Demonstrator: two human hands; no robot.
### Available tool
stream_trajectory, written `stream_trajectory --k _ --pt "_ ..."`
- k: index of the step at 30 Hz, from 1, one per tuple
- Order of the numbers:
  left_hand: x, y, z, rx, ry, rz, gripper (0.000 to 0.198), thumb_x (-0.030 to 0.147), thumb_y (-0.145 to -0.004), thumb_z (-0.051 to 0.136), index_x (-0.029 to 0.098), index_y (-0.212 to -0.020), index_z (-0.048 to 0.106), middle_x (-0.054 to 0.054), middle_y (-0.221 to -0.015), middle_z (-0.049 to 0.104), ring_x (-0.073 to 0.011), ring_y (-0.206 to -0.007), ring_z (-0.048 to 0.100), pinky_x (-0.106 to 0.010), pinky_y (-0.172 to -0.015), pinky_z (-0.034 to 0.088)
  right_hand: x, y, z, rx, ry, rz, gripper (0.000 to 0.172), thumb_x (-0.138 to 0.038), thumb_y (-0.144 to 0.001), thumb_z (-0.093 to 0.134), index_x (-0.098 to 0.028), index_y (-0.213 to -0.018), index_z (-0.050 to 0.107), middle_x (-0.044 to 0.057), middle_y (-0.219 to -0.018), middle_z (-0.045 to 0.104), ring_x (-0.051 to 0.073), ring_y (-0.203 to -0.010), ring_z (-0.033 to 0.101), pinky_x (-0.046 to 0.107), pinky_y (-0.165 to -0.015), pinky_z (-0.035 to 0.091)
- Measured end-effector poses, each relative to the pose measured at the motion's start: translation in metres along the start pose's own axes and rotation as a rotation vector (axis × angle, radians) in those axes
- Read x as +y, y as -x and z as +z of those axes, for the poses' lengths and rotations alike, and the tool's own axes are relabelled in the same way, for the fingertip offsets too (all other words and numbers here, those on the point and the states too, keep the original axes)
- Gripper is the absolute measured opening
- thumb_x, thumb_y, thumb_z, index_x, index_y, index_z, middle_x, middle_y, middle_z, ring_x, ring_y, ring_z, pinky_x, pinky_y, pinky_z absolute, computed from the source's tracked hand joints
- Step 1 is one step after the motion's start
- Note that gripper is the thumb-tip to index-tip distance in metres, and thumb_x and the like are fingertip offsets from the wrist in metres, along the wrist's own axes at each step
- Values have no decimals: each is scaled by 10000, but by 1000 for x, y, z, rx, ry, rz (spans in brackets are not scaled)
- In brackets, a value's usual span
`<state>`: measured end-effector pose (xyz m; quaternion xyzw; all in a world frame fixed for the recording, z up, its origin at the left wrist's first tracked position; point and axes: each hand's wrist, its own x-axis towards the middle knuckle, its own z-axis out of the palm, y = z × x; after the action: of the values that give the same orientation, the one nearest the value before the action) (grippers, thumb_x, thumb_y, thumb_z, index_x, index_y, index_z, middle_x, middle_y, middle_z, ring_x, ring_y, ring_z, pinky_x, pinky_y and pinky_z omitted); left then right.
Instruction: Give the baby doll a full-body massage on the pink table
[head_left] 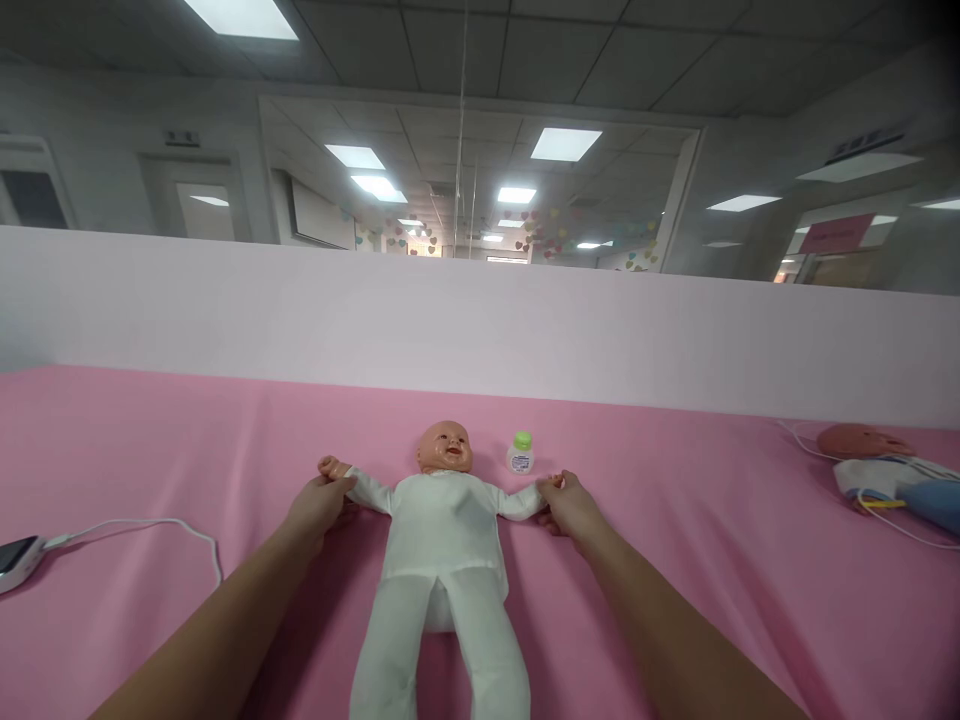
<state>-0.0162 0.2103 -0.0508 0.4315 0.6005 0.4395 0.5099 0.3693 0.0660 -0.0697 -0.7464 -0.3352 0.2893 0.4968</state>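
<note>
A baby doll (448,525) in a white top and white trousers lies on its back, face up, with both arms spread to the sides. My left hand (321,503) is closed round the doll's forearm at the left, near the cuff; the doll's small fist shows beyond my fingers. At the right, my right hand (570,503) grips the other arm at the wrist, hiding most of that doll hand. Close to the doll's head, above my right hand, stands a small clear bottle (520,456) with a green cap and a printed label.
Pink cloth (247,440) covers the surface, backed by a low white wall (480,330). A white device (21,562) with a cable lies at far left. Far right, a second doll (874,460) lies with thin tubes around it. Behind the wall is a large glass or mirror panel.
</note>
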Motion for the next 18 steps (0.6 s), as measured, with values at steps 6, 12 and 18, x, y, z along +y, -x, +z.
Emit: stream_trajectory --k 6,12,18 --pt "10 31 4 -13 -367 345 343 520 -850 648 212 -999 621 -87 -972 767 -321 -921 748 -366 -697 549 -10 18 2 73 67 -206 775 -443 -909 648 -239 -1582 321 75 -1117 758 232 -906 754 324 -739 611" --pt "17 63 18 -41 -578 660 367 487 -867 635 287 -1173 671 -44 -1191 766 -309 -1138 690 -361 -874 521 -35 63 14 -105 127 -673 470 -319 -909 638 -298 -1378 611 37 -1183 759 228 -982 728 361 -854 595" --pt "19 86 26 -232 -769 935 380 396 -860 649 320 -1220 743 0 -1214 776 -271 -1091 699 -339 -909 539 -44 88 22 -283 377 -1020 398 -141 -856 634 -284 -1215 730 35 -1190 755 251 -1124 657 439 -1008 524"
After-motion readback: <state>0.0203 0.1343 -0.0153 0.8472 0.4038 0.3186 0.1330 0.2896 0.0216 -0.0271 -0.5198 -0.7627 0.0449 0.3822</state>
